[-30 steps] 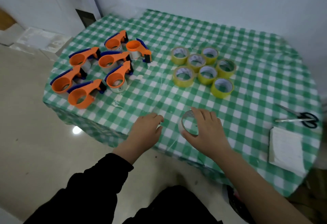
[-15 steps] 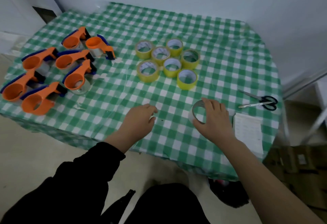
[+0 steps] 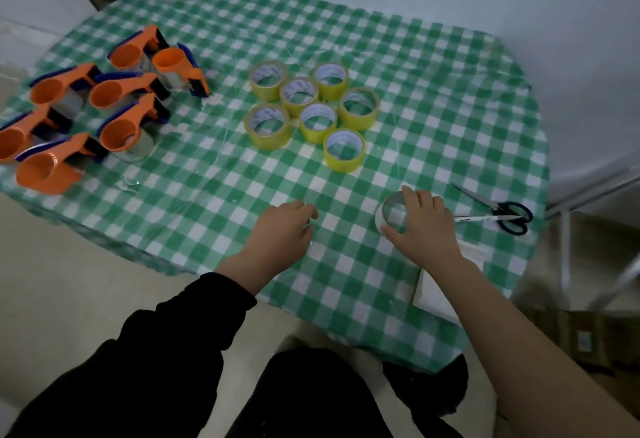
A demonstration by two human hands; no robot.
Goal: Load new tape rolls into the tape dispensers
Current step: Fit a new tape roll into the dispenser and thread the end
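Far left: orange tape dispensers grouped together, likely staged for loading. Centre: seven yellow tape rolls lying flat in a tight cluster, ready to pick. Near centre: left hand, fingers curled, nothing visibly pinched. Right hand cups a clear roll on the table. Scissors just right, paper stack partly under the forearm.

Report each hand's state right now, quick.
Left hand: loosely curled on the tablecloth; whether it holds anything cannot be told.
Right hand: closed on a clear tape roll.
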